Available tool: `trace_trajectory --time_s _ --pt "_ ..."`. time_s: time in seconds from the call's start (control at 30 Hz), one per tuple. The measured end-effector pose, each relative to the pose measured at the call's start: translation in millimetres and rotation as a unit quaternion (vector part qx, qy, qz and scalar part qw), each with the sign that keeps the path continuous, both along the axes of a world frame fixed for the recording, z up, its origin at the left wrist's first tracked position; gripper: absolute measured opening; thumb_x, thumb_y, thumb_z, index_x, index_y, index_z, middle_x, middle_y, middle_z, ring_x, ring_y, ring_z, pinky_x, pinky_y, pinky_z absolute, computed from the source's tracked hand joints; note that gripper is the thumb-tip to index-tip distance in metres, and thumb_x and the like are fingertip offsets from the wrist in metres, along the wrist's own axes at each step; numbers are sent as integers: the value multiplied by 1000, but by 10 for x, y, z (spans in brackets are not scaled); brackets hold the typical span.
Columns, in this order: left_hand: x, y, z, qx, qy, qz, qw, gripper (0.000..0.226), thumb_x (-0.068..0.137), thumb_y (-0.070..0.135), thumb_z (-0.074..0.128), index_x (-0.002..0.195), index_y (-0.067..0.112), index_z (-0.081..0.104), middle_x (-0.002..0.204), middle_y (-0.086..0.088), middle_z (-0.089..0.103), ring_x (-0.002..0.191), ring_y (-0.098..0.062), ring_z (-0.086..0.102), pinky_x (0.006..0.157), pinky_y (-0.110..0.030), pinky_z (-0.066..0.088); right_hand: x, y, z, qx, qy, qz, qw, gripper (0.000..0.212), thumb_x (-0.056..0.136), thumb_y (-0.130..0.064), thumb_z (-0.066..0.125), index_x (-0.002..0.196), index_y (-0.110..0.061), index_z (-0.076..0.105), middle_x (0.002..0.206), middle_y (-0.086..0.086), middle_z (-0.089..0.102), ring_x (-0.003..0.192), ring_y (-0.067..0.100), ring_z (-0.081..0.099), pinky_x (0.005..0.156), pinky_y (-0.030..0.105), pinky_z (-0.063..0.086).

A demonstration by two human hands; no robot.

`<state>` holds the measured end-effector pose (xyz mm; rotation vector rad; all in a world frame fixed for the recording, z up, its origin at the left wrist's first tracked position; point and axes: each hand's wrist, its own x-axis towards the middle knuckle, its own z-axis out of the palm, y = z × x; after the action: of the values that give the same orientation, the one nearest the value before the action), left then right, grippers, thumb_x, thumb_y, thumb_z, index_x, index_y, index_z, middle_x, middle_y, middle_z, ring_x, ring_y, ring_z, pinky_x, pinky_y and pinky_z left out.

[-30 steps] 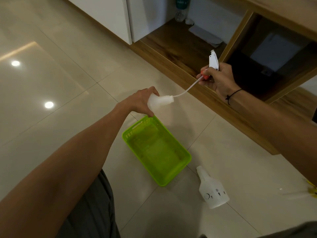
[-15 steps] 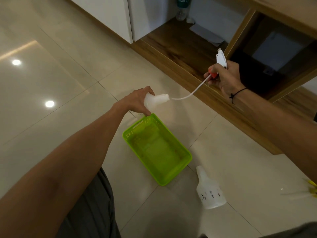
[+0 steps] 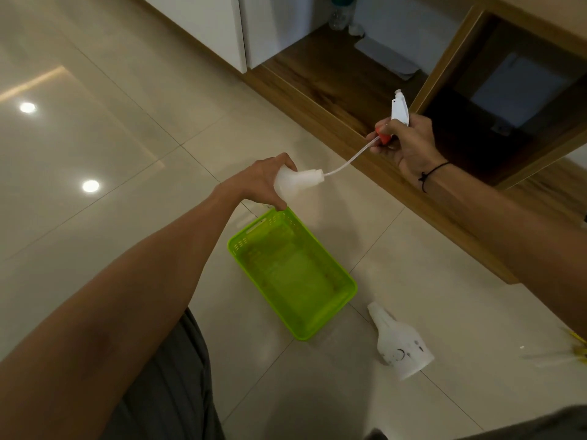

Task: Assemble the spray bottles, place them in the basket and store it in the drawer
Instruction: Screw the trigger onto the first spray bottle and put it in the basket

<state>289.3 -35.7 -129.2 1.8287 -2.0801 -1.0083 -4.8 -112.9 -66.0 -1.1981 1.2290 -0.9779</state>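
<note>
While the left hand (image 3: 260, 182) grips a white bottle (image 3: 297, 183) near the centre of the frame, fingers wrapped around its body and neck pointing toward the right, the right hand (image 3: 405, 142) in the upper right is closed around a white spray head (image 3: 398, 111) with an orange collar. Thin clear tube (image 3: 344, 165) runs from the spray head down-left, its tip at the bottle's mouth; spray head itself well apart from the neck, not seated. Black cord band (image 3: 433, 173) on the right wrist. Below the held bottle, lower centre, a green basket (image 3: 344, 279) sits on the tiled floor (image 3: 111, 138), nothing inside it. Just to the lower right of the basket, a second white bottle (image 3: 400, 342) lies on its side on the floor, neck toward the basket, no head on it, small dark marks on its body. Far right edge, low: a blurred yellow and clear piece (image 3: 568, 355), cannot tell exactly what. Upper right of the frame: a wooden cabinet (image 3: 320, 74) with an open dark compartment behind the right hand. Grey trouser fabric (image 3: 171, 385) at the bottom of the frame.
</note>
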Motion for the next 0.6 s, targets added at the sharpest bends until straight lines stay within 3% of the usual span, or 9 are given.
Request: trace_trajectory --time_s 0.07,0.23,0.4,0.6 --pt "-8 -4 7 -1 11 7 1000 83 60 14 92 132 27 51 122 -3 59 105 -26 58 76 -31 48 40 20 -34 16 -19 25 999 6 95 0 65 101 -2 65 91 12 69 94 27 71 81 38 65" --pt "-34 -5 16 -1 22 10 1000 83 62 14 91 134 26 51 120 -1 58 104 -24 58 73 -29 46 104 97 -151 44 -42 88 994 18 94 3 71 109 2 62 105 15 62 98 25 71 79 33 64" --pt "-62 -12 51 0 33 12 999 82 63 13 91 134 26 51 116 0 58 100 -23 57 64 -19 43 185 181 -288 15 41 123 991 24 85 -4 81 103 -12 67 108 8 66 102 23 71 84 36 66" --pt "-111 3 58 -1 31 2 1000 82 62 14 92 133 25 52 120 0 58 102 -24 58 67 -23 45 186 224 -425 -34 95 163 981 35 84 0 83 116 4 67 107 9 71 97 17 70 86 35 64"
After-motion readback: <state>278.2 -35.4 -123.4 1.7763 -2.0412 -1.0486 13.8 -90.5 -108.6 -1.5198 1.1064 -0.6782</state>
